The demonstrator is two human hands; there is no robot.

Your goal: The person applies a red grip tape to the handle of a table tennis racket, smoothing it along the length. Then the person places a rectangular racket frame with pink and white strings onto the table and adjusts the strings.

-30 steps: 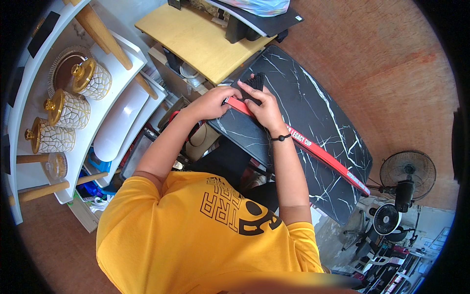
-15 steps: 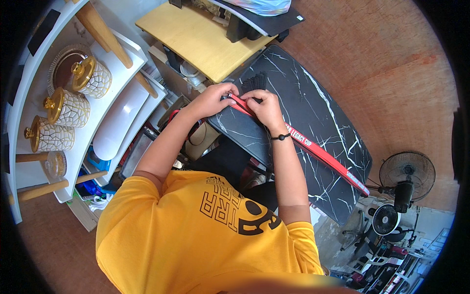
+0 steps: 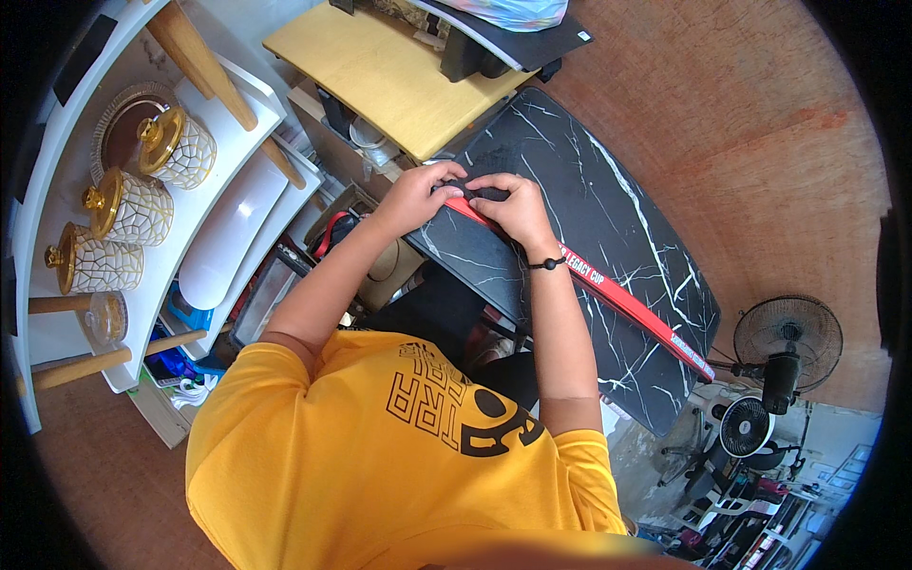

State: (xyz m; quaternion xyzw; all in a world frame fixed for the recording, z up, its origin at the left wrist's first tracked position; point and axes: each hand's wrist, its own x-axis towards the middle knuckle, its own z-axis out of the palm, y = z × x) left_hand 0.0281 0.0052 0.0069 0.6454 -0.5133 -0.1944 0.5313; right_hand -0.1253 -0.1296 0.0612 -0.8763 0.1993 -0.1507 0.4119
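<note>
Upper centre of frame: left hand and right hand pinch black piece against red strap; slack pinch could cause slippage.

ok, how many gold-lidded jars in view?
3, in a slanting row on the white shelf: upper jar, middle jar, lower jar in the picture. More may be hidden.

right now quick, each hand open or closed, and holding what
Left hand: grip closed by the red lettered strap's end; exact hold hidden.
Right hand: grip closed, apparently pinching a small black piece.
</note>
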